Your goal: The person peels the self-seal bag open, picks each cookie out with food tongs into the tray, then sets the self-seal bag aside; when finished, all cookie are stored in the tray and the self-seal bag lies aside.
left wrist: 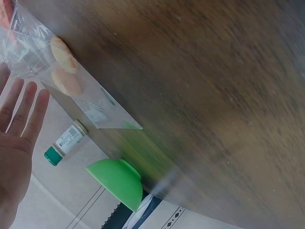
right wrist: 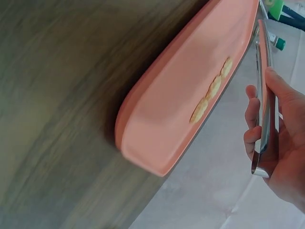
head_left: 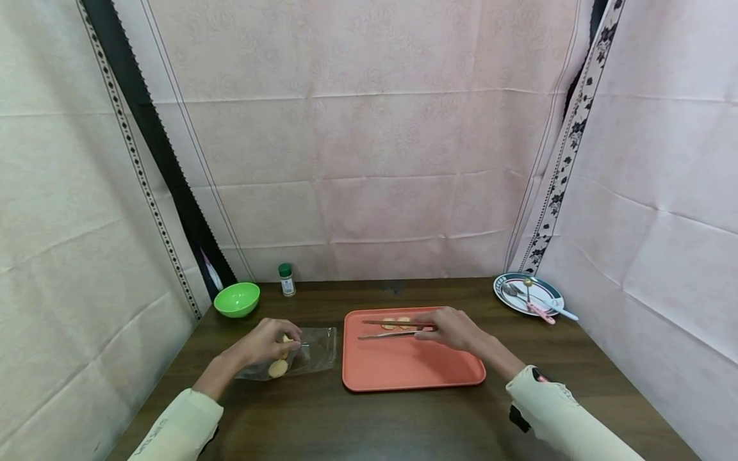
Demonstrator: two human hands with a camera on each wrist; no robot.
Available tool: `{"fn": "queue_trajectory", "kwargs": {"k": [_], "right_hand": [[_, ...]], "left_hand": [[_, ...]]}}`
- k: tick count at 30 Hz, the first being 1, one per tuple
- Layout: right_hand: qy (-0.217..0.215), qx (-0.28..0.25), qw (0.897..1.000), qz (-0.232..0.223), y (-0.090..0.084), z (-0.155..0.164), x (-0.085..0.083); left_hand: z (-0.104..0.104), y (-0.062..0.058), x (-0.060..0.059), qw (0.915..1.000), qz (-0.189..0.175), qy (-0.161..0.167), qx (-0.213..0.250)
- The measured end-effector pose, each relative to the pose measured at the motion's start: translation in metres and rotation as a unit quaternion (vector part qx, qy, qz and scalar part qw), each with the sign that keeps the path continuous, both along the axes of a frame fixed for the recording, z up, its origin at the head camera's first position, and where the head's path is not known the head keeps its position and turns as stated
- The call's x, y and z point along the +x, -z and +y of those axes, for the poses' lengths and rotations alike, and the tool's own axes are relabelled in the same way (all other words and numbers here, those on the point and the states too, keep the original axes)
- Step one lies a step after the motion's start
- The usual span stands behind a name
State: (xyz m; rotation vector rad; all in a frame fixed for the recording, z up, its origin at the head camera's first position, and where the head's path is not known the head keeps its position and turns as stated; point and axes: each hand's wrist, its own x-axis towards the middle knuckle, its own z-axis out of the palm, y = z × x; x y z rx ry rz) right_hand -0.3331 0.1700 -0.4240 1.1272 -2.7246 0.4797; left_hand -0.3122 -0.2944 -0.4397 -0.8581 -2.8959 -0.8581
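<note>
While the right hand grips the metal tongs, we note it above the far part of the coral tray. Thumb on one side, curled fingers on the other; the arms of the tongs stand slightly apart at their tips. On the tray, toward its far edge, we count a row of three biscuits, set close to one another.

We find the left hand at the clear plastic bag, which lies just left of the tray with bagged biscuits inside. From the left wrist we see fingers extended and spread (the thumb is outside that view), so we cannot tell whether thumb and forefinger pinch the plastic.

Surroundings: brown wooden table. At the back left we log a green bowl and, near it, a small green-capped bottle, upright. At the back right we record a patterned plate bearing utensils with pink and pale blue handles. Pale cloth hangs behind.
</note>
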Motion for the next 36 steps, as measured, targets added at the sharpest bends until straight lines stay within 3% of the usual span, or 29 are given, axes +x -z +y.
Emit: {"fn": "queue_trajectory", "kwargs": {"k": [8, 15, 36], "right_hand": [[-0.033, 0.009, 0.999, 0.013, 0.005, -0.025, 0.005], [-0.029, 0.014, 0.999, -0.034, 0.006, -0.049, 0.010], [-0.091, 0.005, 0.993, -0.068, 0.016, -0.116, 0.010]], "left_hand": [[0.001, 0.000, 0.001, 1.0000, 0.000, -0.001, -0.003], [0.002, 0.001, 0.001, 1.0000, 0.001, 0.001, -0.001], [0.002, 0.002, 0.000, 0.9998, 0.018, 0.003, 0.003]]}}
